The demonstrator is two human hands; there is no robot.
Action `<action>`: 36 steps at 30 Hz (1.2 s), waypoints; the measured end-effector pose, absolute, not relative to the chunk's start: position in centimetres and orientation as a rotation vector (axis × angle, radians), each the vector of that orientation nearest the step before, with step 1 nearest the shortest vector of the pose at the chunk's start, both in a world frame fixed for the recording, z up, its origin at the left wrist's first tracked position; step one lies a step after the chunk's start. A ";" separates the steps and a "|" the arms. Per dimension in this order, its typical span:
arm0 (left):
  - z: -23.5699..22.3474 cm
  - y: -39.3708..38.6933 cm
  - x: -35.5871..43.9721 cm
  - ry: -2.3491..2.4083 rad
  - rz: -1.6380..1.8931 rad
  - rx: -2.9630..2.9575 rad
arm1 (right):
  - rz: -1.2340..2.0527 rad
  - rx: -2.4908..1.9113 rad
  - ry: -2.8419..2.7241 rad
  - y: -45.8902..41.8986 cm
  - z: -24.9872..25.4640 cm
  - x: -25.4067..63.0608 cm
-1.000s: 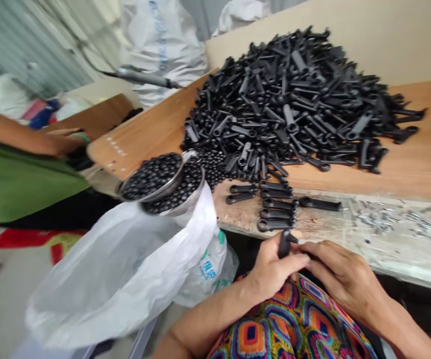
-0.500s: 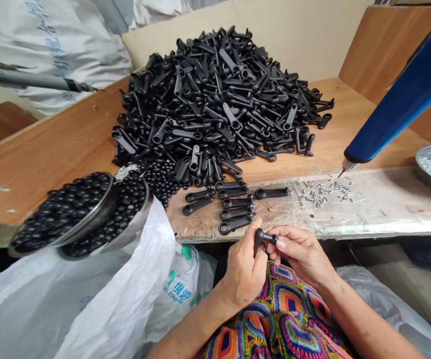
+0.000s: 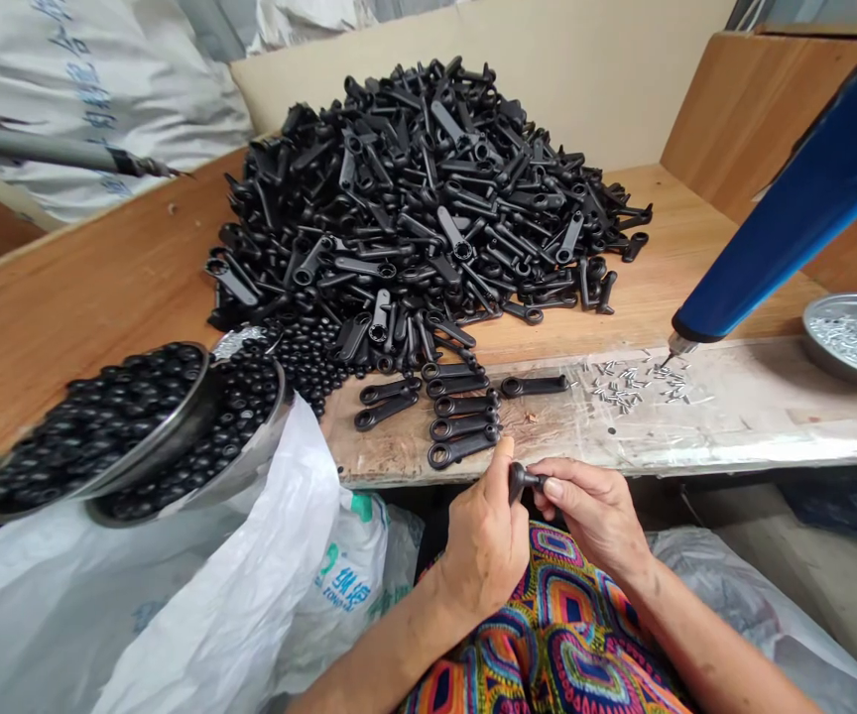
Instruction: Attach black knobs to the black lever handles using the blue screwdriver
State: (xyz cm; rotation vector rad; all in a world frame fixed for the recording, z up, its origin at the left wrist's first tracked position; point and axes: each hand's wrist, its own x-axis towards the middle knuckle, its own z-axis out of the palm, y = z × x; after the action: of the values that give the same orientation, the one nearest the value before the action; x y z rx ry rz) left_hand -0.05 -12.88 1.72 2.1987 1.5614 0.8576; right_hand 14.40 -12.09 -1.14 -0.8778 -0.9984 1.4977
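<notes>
Between my hands, just off the table's front edge, is a black plastic crank handle (image 3: pixel 521 481). My left hand (image 3: pixel 482 545) is closed around its arm, which the fingers mostly hide. The peg of the same handle points right, and my right hand (image 3: pixel 596 511) pinches its tip between thumb and fingers. Whether anything small sits in the right fingertips, I cannot tell. Close by on the table, several crank handles (image 3: pixel 462 428) lie in a column, with one handle (image 3: pixel 534 385) to their right and a pair (image 3: pixel 388 402) to their left.
A big heap of crank handles (image 3: pixel 428 208) covers the table's middle. On the left are two metal bowls of black knobs (image 3: pixel 101 421) beside loose knobs (image 3: pixel 309 357). To the right, a blue power screwdriver (image 3: pixel 771 218) hangs over scattered screws (image 3: pixel 626 387); a screw dish (image 3: pixel 856 332) stands beyond.
The view has shifted slightly. The handle in my hands has turned a little, and its peg now sits deeper in my right fingers. The laid-out handles are unchanged.
</notes>
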 end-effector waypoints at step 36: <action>0.0 -6.3 -15.7 2.134 0.726 2.476 | 0.073 -0.984 -2.945 1.2 6.9 -0.7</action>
State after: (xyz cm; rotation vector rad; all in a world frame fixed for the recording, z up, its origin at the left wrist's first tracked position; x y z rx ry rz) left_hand -15.65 -6.26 0.00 2.4763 2.1340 0.7258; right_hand -0.68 1.16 6.92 -0.9840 -2.9449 0.0726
